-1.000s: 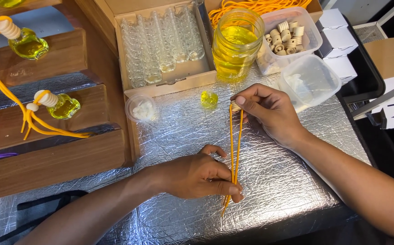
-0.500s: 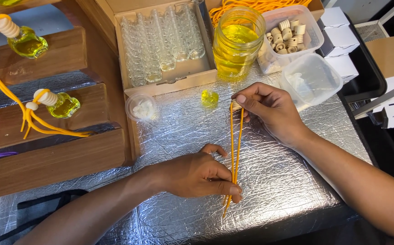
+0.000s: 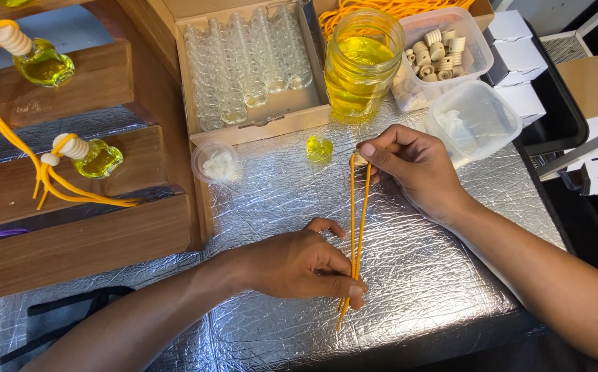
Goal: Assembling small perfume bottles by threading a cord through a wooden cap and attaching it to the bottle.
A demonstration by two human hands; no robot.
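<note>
A doubled orange cord point(image 3: 357, 220) is stretched straight over the silver foil mat point(image 3: 278, 193). My right hand point(image 3: 409, 169) pinches its far end, where a small wooden bead sits under the fingertips. My left hand point(image 3: 306, 265) pinches the near end against the mat, with the cord's tips sticking out below the thumb. A small yellow filled glass bottle point(image 3: 319, 148) stands on the mat just left of my right hand.
Behind are a cardboard box of several empty glass bottles point(image 3: 247, 58), a jar of yellow liquid point(image 3: 361, 65), a tub of wooden beads point(image 3: 444, 55), an empty clear tub point(image 3: 475, 120) and a small cup of white stoppers point(image 3: 216, 164). Wooden shelves point(image 3: 71, 234) at left hold finished bottles.
</note>
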